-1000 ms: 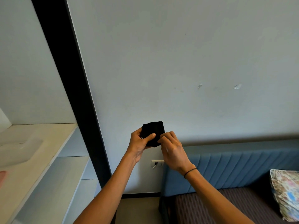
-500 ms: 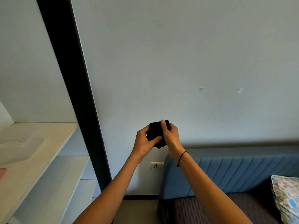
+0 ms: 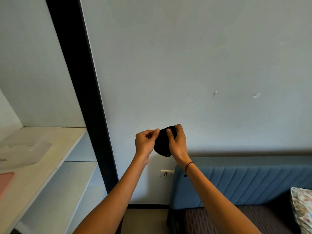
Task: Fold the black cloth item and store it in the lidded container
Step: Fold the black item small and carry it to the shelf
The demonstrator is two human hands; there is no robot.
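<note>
Since earlier frame, left hand (image 3: 144,144) shifted to pinch bundle edge. Right hand (image 3: 177,142) fingers wrapped round black cloth (image 3: 162,144). Tuck loose end tight, compact before storing.

Small black cloth bundle (image 3: 163,143), held up in mid-air before the pale wall.

The soft, matte black fabric is gathered into a compact, rounded wad, its folds too dark to make out. It sits just below the picture's centre, toward 6 o'clock, pinched between two bare hands at its 9 and 3 o'clock sides. A small nub of fabric hangs from its lower edge at 6 o'clock.
</note>
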